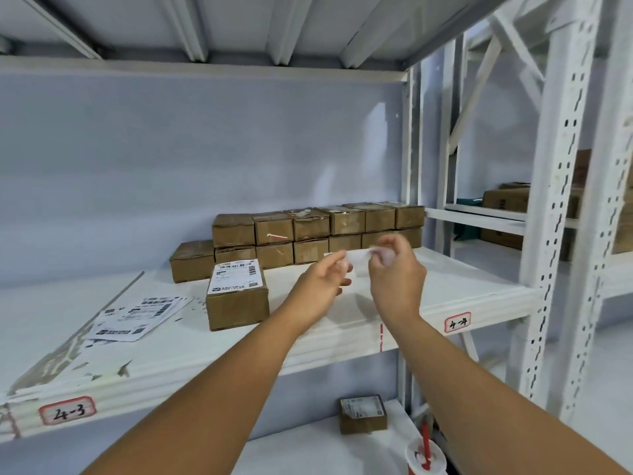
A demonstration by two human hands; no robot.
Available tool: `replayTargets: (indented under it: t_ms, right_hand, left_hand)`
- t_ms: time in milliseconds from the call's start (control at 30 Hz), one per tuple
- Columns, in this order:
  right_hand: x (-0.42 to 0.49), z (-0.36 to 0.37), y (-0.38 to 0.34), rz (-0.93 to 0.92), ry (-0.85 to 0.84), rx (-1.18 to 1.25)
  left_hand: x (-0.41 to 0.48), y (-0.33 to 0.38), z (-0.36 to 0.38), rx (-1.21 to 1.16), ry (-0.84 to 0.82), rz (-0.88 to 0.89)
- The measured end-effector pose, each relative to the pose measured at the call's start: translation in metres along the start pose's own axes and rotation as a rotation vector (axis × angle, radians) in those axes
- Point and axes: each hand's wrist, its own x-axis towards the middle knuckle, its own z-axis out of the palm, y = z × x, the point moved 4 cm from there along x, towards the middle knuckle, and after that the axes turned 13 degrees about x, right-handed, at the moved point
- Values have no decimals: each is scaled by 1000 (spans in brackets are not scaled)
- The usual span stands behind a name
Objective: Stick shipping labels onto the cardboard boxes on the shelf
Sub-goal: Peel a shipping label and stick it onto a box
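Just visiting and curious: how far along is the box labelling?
Done: the front box is labelled on top. In hand: the left hand and right hand pinch a blurred white slip, probably the next label. Remaining: the stacked boxes behind show no labels, and loose labels wait.

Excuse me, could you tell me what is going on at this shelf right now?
A person is labelling cardboard boxes. The left hand and right hand both pinch a white label, held up between them over the shelf; whether its backing is off is too blurred to tell. One box at the front already carries a label on top. The stacked boxes behind it show none. A pile of spare labels lies on the shelf to the left.
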Motion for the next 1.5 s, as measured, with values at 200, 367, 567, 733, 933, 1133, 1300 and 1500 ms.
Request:
replayTargets:
  t_ms: [200,367,567,733,933,1133,1300,1500]
  right_hand:
    - [-2,4,26,-364,-309,-264]
    - [-4,5,21,-557,-500,-387]
    - [4,16,39,-417,-736,-512]
    - [8,19,48,-137,-869,-443]
    - [17,17,55,-6,-655,-469]
    - [19,15,54,-43,-618,-492]
    - [16,17,56,44,-724,-516]
    - [15,20,56,116,-806,-590]
  left_hand:
    - [36,-14,21,-743,72,-252]
    - [53,-36,19,-708,206,-376]
    - [66,-51,9,-25,119,-347]
    - [70,-52,3,472,183,-160]
    - [66,-60,-3,169,169,-255]
    - [58,-52,-2,220,125,-231]
    - [60,-49,7,503,102,-107]
    - [69,-64,18,886,-35,-140]
